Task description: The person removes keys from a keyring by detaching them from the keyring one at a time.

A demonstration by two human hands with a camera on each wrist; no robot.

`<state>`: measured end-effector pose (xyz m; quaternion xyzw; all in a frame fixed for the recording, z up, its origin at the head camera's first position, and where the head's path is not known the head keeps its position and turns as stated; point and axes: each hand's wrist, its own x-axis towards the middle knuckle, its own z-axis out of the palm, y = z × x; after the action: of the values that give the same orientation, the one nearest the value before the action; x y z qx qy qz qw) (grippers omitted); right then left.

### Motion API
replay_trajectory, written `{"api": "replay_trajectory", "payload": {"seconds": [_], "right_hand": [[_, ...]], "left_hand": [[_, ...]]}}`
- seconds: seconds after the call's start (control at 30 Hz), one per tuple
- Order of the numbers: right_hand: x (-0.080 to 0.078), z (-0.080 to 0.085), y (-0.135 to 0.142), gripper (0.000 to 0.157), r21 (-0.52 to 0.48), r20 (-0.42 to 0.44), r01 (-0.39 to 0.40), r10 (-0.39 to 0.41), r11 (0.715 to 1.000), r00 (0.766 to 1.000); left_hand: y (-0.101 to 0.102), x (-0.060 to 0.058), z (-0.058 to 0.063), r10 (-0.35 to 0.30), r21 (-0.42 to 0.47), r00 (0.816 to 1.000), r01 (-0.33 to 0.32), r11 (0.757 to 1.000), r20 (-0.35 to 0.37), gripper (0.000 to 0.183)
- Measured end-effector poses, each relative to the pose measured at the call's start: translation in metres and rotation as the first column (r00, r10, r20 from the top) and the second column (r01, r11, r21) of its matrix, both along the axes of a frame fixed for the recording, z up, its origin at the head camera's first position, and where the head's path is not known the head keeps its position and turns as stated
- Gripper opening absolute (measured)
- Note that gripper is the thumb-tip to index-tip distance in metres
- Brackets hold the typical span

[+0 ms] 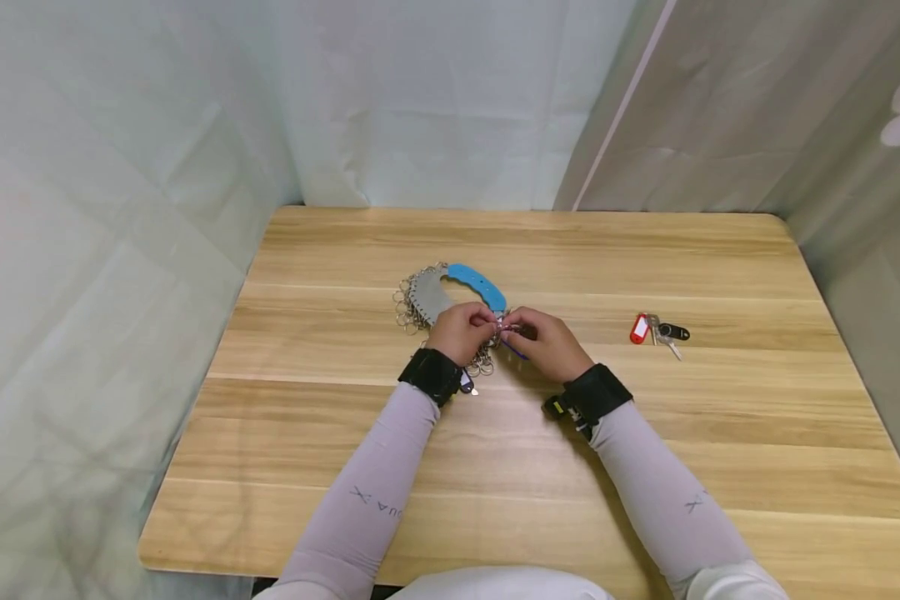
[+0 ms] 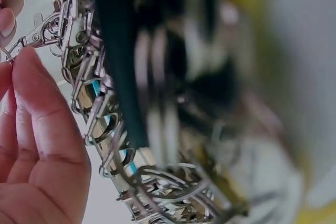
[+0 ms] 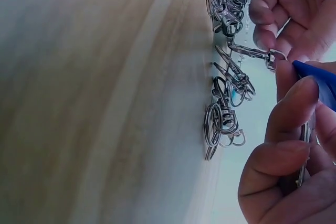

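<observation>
A grey metal plate (image 1: 427, 294) with a curved blue handle (image 1: 482, 284) lies on the table, its outer edge hung with several snap hooks and split rings. At its near right end, my left hand (image 1: 459, 332) pinches the ring end of a metal snap hook (image 2: 44, 36) between thumb and finger. Fingertips nearly meeting it, my right hand (image 1: 553, 343) holds a blue key tag (image 3: 319, 81) and a key (image 3: 304, 153) in curled fingers. In the right wrist view the snap hook reaches from the plate's cluster to the fingertips. The fingers hide the blue tag's ring.
To the right on the wooden table (image 1: 720, 450) lie a red key tag (image 1: 639, 328), a black fob (image 1: 673, 332) and small keys (image 1: 673, 347). A dark tag (image 1: 466, 382) shows beside the left wrist. Curtains (image 1: 450, 100) hang behind the far edge.
</observation>
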<state>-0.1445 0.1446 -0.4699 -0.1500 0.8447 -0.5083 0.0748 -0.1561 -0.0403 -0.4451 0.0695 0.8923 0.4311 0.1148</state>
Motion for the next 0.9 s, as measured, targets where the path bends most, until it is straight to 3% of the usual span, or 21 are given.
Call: {"api": "replay_trajectory", "payload": {"seconds": [0.43, 0.9], "right_hand": [[0.0001, 0.0002, 0.0028, 0.012, -0.04, 0.03, 0.016, -0.015, 0.999, 0.999], [0.0007, 0.0012, 0.0005, 0.011, 0.026, 0.044, -0.003, 0.002, 1.0, 0.999]], "left_hand": [[0.0016, 0.0004, 0.0001, -0.007, 0.027, 1.0, 0.008, 1.0, -0.028, 0.011], [0.0043, 0.0, -0.0013, -0.02, 0.049, 0.995, 0.025, 0.999, -0.101, 0.015]]}}
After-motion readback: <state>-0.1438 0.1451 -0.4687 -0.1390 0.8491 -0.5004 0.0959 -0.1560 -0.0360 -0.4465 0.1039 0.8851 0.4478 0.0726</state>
